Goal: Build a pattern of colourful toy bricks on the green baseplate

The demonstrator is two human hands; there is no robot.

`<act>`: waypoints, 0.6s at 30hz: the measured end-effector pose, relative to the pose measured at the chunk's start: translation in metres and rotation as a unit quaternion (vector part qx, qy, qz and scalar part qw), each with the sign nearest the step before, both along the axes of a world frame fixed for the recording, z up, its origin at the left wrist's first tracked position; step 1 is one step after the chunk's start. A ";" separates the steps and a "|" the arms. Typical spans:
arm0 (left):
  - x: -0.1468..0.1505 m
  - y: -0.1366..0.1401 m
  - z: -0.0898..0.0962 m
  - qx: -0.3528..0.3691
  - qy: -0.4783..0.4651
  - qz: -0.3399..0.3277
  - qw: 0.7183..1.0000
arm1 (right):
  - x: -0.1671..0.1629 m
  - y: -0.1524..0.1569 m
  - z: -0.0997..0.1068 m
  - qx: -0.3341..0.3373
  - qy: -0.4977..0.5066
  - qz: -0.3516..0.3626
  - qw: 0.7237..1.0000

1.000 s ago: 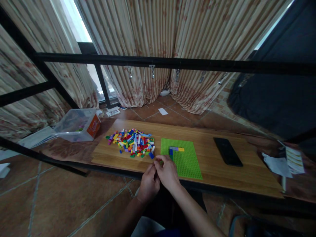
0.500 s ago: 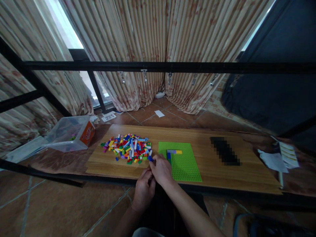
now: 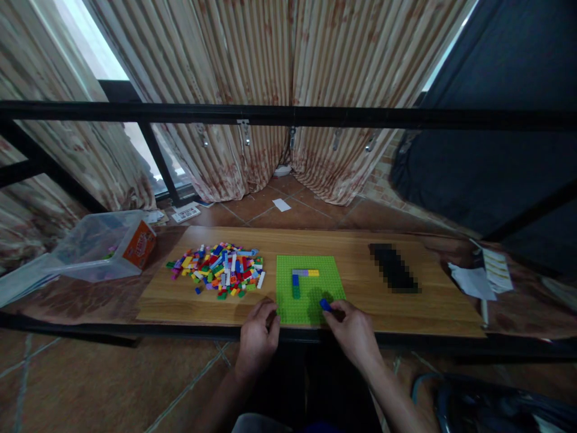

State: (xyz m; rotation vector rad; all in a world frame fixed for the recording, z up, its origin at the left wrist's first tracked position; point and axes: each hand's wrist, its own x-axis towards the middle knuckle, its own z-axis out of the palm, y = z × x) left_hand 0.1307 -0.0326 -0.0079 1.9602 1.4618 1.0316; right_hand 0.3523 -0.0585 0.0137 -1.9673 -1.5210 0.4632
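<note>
Your right hand (image 3: 357,335) pinches a blue rectangular plastic brick (image 3: 324,305) over the green studded plastic baseplate (image 3: 330,272) — your left hand (image 3: 258,334) sits curled at its edge, grip indeterminable.

The head camera looks forward and down, over the hands (image 3: 259,335) and tabletop (image 3: 428,313), toward curtains (image 3: 252,72)

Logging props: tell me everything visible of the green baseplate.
The green baseplate is a studded, plastic-looking sheet lying flat on the wooden tabletop. Gray, purple, yellow, blue and green bricks form an angle on it. The right hand holds a blue brick over its near right part; the left hand is at its left edge, contact unclear.
</note>
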 end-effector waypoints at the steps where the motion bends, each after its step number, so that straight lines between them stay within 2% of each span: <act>1: 0.003 0.002 0.000 0.006 0.009 -0.005 1.000 | 0.004 0.001 0.000 -0.004 -0.010 -0.001 1.000; 6: 0.017 0.010 0.003 0.020 0.044 -0.028 0.998 | 0.014 0.016 0.003 -0.031 -0.071 0.016 0.997; 9: 0.023 0.014 0.004 0.013 0.059 -0.035 0.998 | 0.016 0.024 0.005 -0.036 -0.096 0.052 0.993; 18: 0.026 0.019 -0.005 0.036 0.075 -0.044 0.996 | -0.001 0.041 0.009 -0.020 -0.084 0.165 0.983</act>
